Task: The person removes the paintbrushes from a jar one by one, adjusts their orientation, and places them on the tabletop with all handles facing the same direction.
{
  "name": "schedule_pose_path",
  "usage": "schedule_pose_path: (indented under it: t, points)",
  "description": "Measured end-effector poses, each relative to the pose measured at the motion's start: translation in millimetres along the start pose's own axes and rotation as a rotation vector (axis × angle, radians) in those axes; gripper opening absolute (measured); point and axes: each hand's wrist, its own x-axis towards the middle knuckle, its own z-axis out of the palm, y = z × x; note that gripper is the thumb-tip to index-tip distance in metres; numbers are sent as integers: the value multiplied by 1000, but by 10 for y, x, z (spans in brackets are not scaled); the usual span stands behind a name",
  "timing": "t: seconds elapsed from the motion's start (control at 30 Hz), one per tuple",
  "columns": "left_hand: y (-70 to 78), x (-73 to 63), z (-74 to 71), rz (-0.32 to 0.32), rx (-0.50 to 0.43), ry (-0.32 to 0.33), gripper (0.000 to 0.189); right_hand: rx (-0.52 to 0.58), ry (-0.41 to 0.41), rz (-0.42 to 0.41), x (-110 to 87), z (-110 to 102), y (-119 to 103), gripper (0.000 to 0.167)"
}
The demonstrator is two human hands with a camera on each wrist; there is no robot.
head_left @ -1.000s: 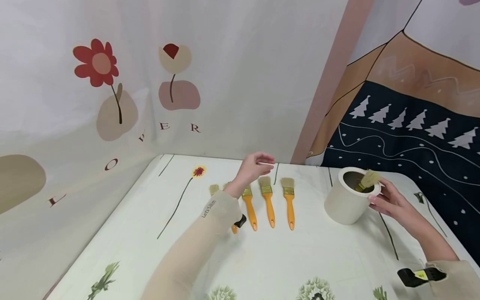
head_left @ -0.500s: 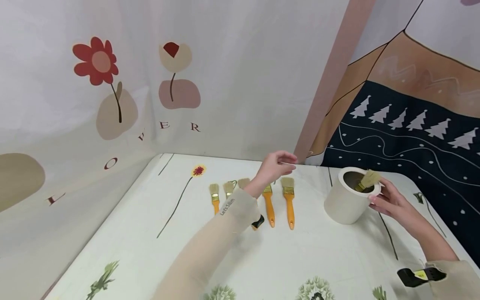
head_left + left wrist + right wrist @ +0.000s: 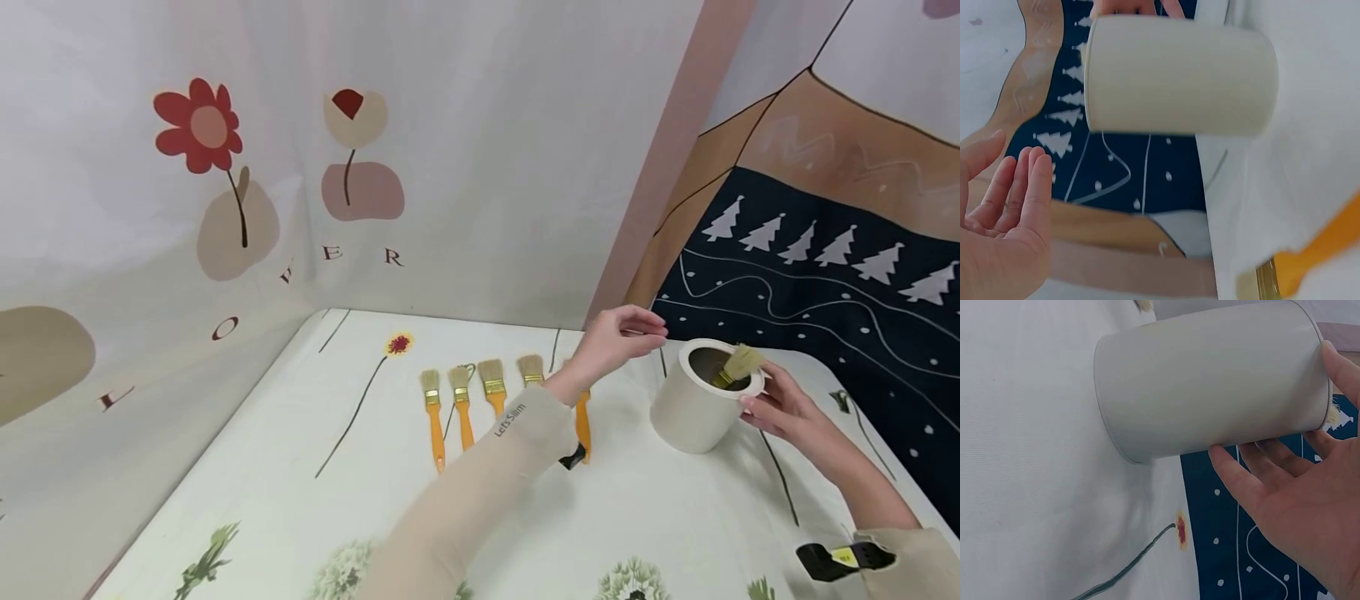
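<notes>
My left hand (image 3: pixel 617 337) is in the air left of a white cylindrical pot (image 3: pixel 688 408). Its fingers are loosely bent with nothing between them, as the left wrist view also shows. My right hand (image 3: pixel 798 417) holds the pot at its right side, the thumb at the rim and the other fingers against the wall. One paintbrush (image 3: pixel 738 365) stands in the pot, bristles up and leaning on the rim; its handle is hidden inside. Several paintbrushes with orange handles, one at the left end (image 3: pixel 433 412), lie in a row, partly covered by my left arm.
The table (image 3: pixel 637 508) is covered with a white flower-printed cloth. Behind it hangs a pale printed curtain (image 3: pixel 487 167). At the right is a dark blue printed cloth (image 3: pixel 817 283).
My left hand has moved to the right over the row of paintbrushes, toward the pot, uncovering the brushes at the left. The right hand and the pot have stayed in place.
</notes>
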Motion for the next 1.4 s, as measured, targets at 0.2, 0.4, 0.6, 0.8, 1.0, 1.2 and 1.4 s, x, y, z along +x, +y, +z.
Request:
schedule_pose_path:
  t: [0.2, 0.4, 0.6, 0.8, 1.0, 1.2, 1.4]
  points:
    - [110, 55, 291, 45, 72, -16, 20, -42, -7, 86, -7, 16, -32, 70]
    - [188, 107, 592, 19, 133, -43, 20, -42, 25, 171, -29, 87, -61, 73]
    - [193, 165, 856, -13, 170, -22, 24, -39, 67, 159, -17, 136, -77, 74]
    - [153, 184, 943, -50, 239, 68, 29, -49, 76, 162, 36, 155, -126, 77]
    - [197, 213, 1001, -72, 373, 49, 34, -70, 95, 150, 32, 122, -138, 77]
    - [243, 226, 1075, -109, 569, -7, 38, -64, 85, 154, 1, 95, -119, 76]
    - [220, 188, 1152, -115, 670, 1, 32, -52, 83, 140, -44, 117, -102, 74]
